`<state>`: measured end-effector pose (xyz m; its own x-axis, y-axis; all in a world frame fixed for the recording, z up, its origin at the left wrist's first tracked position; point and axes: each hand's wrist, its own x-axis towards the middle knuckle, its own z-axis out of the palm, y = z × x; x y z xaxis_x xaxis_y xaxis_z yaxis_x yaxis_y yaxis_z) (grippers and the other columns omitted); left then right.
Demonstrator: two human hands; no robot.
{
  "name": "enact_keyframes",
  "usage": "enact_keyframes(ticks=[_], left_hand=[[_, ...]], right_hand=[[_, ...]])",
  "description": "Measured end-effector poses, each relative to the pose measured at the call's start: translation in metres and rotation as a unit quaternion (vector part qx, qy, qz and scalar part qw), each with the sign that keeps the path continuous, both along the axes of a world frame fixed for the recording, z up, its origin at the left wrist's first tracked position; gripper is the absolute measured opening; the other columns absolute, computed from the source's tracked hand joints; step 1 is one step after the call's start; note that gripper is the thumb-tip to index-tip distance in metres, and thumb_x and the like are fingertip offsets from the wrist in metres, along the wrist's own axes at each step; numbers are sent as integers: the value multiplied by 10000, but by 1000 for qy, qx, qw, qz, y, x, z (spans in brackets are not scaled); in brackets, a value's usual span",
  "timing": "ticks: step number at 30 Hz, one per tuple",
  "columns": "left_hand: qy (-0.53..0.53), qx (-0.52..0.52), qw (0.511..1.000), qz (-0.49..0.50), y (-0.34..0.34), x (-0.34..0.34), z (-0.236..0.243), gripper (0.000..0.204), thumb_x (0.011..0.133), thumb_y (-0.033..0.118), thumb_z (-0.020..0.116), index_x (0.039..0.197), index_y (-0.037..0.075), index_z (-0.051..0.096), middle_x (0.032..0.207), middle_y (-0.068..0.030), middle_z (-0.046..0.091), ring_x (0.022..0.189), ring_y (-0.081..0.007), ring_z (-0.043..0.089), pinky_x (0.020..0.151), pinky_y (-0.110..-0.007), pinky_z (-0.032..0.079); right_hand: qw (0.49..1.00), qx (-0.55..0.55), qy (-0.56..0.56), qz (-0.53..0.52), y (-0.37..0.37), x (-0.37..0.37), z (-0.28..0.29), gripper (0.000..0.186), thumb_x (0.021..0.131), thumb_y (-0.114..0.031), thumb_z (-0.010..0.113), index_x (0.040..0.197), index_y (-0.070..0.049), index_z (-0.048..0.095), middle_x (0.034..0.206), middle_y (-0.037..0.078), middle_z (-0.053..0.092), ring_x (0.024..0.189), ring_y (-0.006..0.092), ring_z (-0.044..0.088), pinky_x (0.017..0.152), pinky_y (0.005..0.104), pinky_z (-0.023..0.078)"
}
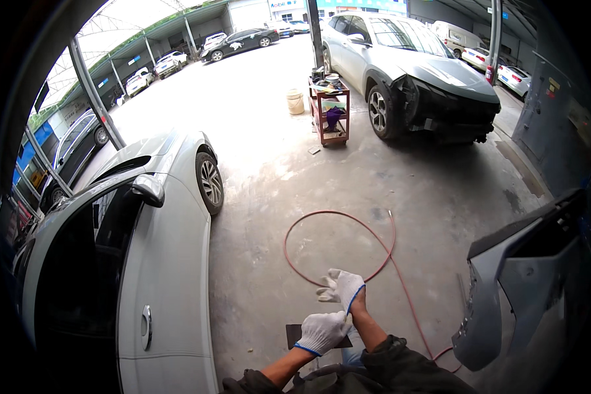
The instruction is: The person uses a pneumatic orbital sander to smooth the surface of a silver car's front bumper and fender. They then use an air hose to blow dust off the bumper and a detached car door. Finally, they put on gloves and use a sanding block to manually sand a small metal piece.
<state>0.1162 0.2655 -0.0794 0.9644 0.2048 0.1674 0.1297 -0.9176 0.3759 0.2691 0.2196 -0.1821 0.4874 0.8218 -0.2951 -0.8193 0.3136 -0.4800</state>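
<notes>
While my left hand (pixel 322 332) appears clamped on the blue cuff (pixel 356 297) of my right glove (pixel 350 284), the right hand (pixel 341 287) lies just ahead, fingers apart; a dark sheet (pixel 293 334) runs crosswise beneath.

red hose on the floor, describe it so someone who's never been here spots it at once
From the big pale car at the left, look right across the grey floor. Beyond and beside the gloved right hand lies the red hose, the only thin, looped line there.
</notes>
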Motion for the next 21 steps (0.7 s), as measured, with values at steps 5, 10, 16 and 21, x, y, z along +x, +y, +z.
enact_keyframes(ticks=[5,10,16,21], left_hand=[[45,26,998,44,78,112,1,358,899,372,577,648,119,617,519,-143,576,465,-335,610,430,-464,464],[106,-24,992,59,160,223,18,366,908,392,551,685,116,637,571,-160,601,537,-358,629,490,-475,485],[100,-111,989,13,225,325,34,358,914,397,560,706,116,632,608,-154,613,572,-360,629,533,-480,482],[80,-122,989,-8,293,406,32,366,922,389,568,690,110,619,595,-152,602,557,-358,623,509,-470,474]], right_hand=[[976,115,187,9,109,109,20,470,999,-379,419,1307,-38,521,1244,248,566,1090,413,579,992,582,436],[966,233,107,-16,188,212,52,524,1032,-487,362,1379,-105,450,1430,174,445,1259,356,471,1110,448,357],[968,183,163,-46,258,320,66,429,1003,-391,465,1337,-122,480,1471,117,369,1328,402,377,1119,519,317],[977,42,176,-113,332,411,66,336,954,-370,573,1168,-112,595,1320,102,543,1247,362,477,1061,536,362]])
